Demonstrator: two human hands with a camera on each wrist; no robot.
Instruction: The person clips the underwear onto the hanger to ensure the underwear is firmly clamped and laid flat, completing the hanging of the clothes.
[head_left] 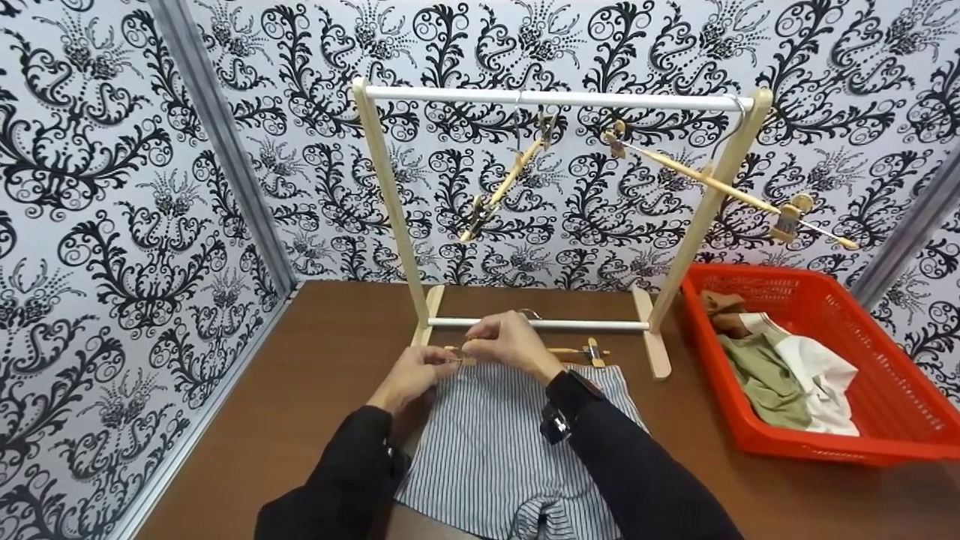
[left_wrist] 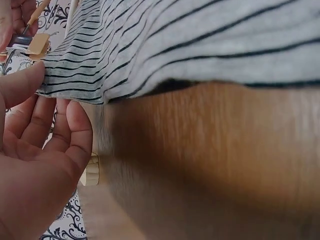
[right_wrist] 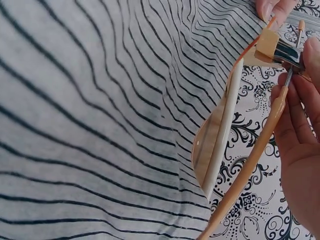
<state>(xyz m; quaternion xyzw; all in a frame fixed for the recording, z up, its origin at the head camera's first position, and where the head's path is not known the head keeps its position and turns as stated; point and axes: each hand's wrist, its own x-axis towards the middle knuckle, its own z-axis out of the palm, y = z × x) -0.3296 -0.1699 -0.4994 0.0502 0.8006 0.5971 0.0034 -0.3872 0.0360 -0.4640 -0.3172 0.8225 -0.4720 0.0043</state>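
Striped shorts [head_left: 502, 442] lie spread on the brown table, waistband toward the rack. At the waistband's left corner, my left hand [head_left: 415, 377] pinches the cloth between thumb and fingers, as the left wrist view shows. My right hand [head_left: 516, 346] grips the wooden clip [right_wrist: 269, 44] of a clip hanger, right beside that corner. The hanger's slim wooden bar [right_wrist: 252, 162] runs along the waistband in the right wrist view. Its other clip [head_left: 595, 354] sits at the right end of the waistband.
A wooden rack [head_left: 394, 202] with white bars stands behind the shorts. Two more clip hangers hang from its top bar: one hanger [head_left: 514, 176] mid-bar, another hanger [head_left: 694, 174] at the right. A red basket [head_left: 712, 375] at the right holds green and white garments [head_left: 814, 375].
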